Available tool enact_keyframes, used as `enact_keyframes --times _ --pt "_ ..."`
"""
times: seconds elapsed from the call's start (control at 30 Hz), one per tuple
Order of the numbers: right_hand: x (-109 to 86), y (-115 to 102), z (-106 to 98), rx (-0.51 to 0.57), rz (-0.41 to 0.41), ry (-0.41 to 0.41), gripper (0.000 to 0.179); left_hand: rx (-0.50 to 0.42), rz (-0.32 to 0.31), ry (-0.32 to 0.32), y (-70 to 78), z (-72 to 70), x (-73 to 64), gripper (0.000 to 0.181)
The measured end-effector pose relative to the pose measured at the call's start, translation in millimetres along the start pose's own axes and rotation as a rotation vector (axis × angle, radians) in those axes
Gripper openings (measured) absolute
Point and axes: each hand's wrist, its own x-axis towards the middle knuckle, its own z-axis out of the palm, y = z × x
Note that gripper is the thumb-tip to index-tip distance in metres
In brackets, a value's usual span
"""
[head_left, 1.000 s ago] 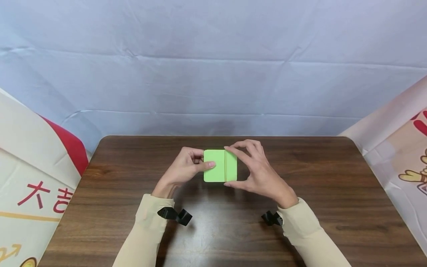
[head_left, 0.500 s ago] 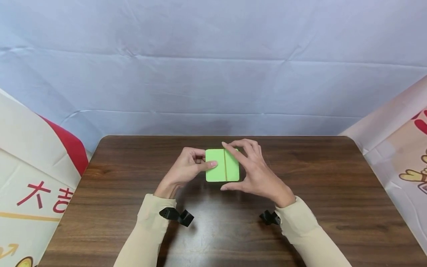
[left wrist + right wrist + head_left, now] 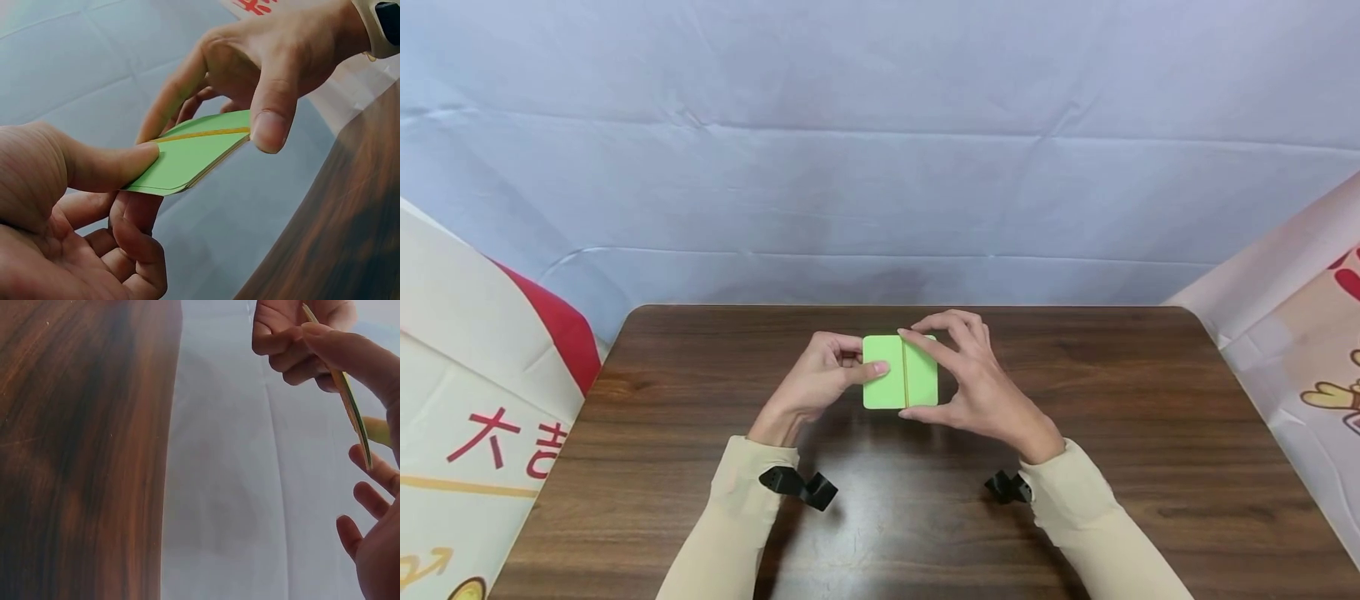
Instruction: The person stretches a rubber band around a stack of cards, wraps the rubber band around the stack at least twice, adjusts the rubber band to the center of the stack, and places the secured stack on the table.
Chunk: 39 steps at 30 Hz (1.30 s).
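Observation:
A thin stack of light green square cards (image 3: 883, 385) with rounded corners is held above the table, its face towards the head camera. Around it, near the middle, runs a yellowish rubber band (image 3: 906, 379). My left hand (image 3: 816, 379) pinches the stack's left side, thumb on the face and curled fingers behind. The right hand (image 3: 981, 387) spans the stack from edge to edge, index fingertip at the band's top end and thumb tip at its bottom end. In the left wrist view the right thumb (image 3: 270, 128) presses the cards' edge beside the band (image 3: 203, 134).
Below the hands lies a dark brown wooden table (image 3: 880, 533). A pale cloth backdrop (image 3: 880, 192) hangs behind its far edge. Printed cloths flank it, one left (image 3: 482, 383) and one right (image 3: 1307, 333). Both sleeves carry small black wrist mounts.
My right index finger and thumb spread off the card edges, then came back onto them. The rubber band now sits further left on the stack. The stack has shifted slightly right with my left hand.

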Motion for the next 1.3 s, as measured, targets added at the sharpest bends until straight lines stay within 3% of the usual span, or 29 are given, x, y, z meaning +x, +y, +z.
enact_keyframes --times 0.47,1.0,1.3 --pt "2.5 -1.4 8.7 0.002 -0.012 0.048 0.101 -0.005 -0.029 0.019 0.6 3.9 1.8 0.021" --pt "-1.1 0.3 4.1 -0.038 0.035 0.012 0.114 0.036 -0.060 0.067 1.9 1.0 1.0 0.019" --pt "-4.8 4.1 -4.6 -0.068 0.090 -0.065 0.114 0.049 -0.083 0.007 1.2 -5.1 -0.5 0.020"
